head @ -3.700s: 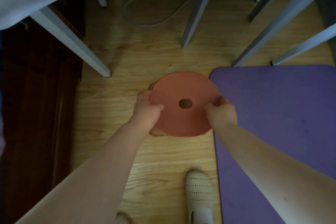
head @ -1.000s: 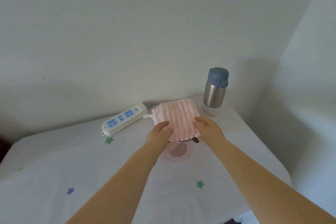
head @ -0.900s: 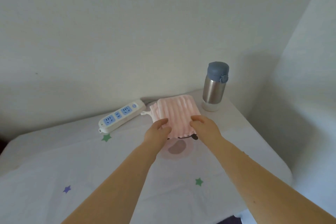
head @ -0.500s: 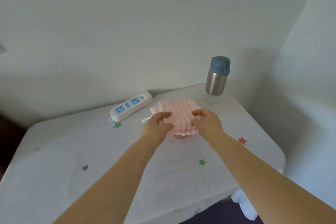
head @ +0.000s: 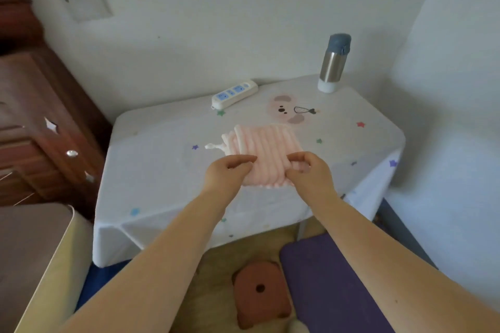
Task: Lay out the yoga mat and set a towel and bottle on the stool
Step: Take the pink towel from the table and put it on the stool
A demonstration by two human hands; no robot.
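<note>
towel (head: 263, 153), pinched by its near edge between my left hand (head: 226, 176) and right hand (head: 311, 173), hangs above the table's front edge (head: 189, 217), ribs running away from me, with the stool (head: 259, 290) below on the floor.

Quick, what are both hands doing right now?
Left hand: closed, pinching the pink towel.
Right hand: closed, pinching the same towel.

Soft, even daylight, dim and bluish; slight motion blur throughout (wide-angle bending at the edges).
</note>
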